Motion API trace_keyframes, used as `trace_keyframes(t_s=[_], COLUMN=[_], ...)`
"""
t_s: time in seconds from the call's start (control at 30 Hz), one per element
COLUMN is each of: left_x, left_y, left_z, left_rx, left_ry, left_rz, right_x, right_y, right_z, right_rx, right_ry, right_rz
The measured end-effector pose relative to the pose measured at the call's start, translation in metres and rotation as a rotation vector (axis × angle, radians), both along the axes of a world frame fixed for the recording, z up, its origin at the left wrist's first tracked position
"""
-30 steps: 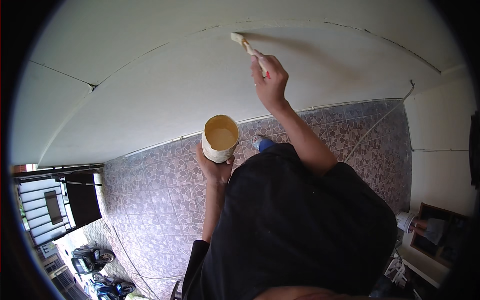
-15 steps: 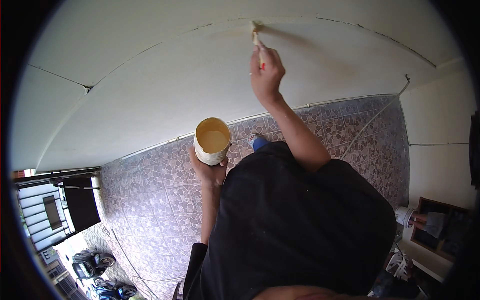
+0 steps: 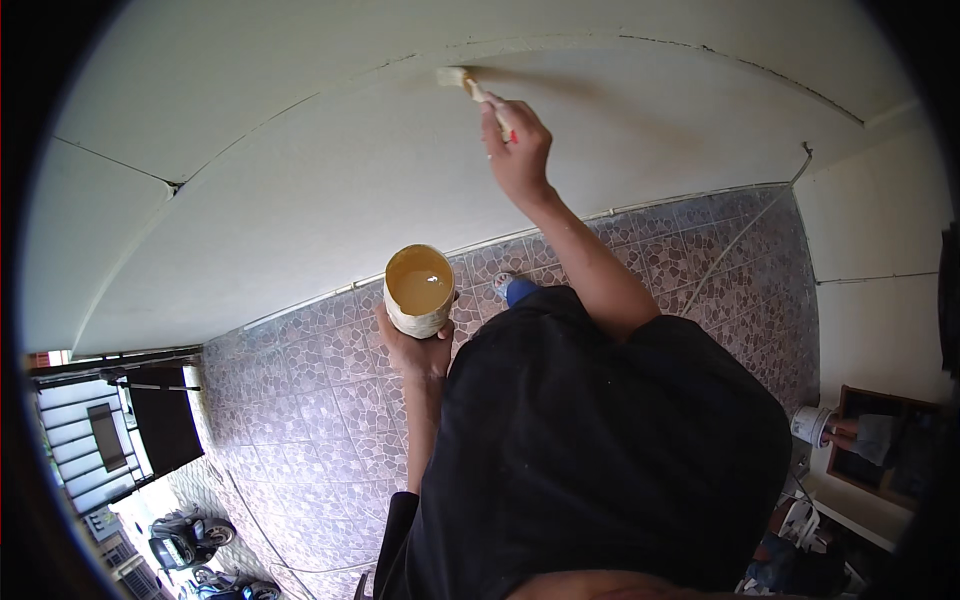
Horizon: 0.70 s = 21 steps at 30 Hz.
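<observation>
A paintbrush (image 3: 470,84) with a pale handle and a red mark is gripped in my right hand (image 3: 522,150), arm raised. Its cream-coated bristles rest at or close against the off-white wall (image 3: 330,170), just below a long curved seam, and cast a shadow to the right. Lower and to the left, my left hand (image 3: 415,350) holds up a paint-smeared white tub (image 3: 420,318), fingers wrapped round its base. Yellowish-cream paint (image 3: 420,290) lies inside the tub, with a bright reflection on its surface.
Stone-patterned tiles (image 3: 300,430) cover the floor below. A thin pole or pipe (image 3: 750,228) slants against the wall at right. A white bucket (image 3: 811,425) and a dark wooden frame (image 3: 880,440) stand at far right. Beyond a gate (image 3: 90,430) at left, motorcycles (image 3: 190,535) are parked.
My right hand has swept the paintbrush left and slightly down along the wall, and its bristles now point left. The tub has dipped slightly and tilted a little.
</observation>
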State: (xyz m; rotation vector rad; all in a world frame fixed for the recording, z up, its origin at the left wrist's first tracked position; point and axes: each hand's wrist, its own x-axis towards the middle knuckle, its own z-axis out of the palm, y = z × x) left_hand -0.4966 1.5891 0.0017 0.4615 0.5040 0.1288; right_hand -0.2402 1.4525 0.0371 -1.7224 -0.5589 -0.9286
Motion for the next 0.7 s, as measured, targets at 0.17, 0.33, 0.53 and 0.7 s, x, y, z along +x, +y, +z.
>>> trace_keyframes(t_s=[0.17, 0.33, 0.53, 0.7], left_x=[0.007, 0.009, 0.014, 0.021], left_y=[0.0, 0.001, -0.002, -0.004], left_z=[-0.002, -0.007, -0.007, -0.001], left_rx=[0.006, -0.014, 0.005, -0.008], left_ry=[-0.014, -0.049, -0.038, -0.046], left_rz=[-0.074, -0.099, -0.117, -0.132], right_x=[0.015, 0.021, 0.021, -0.015], right_y=[-0.084, -0.134, -0.076, 0.005], right_z=[-0.007, 0.0, 0.012, 0.012], right_rx=[0.091, 0.132, 0.007, -0.022], right_ry=[0.077, 0.069, -0.008, 0.025], right_rz=[-0.161, -0.406, -0.437, -0.089])
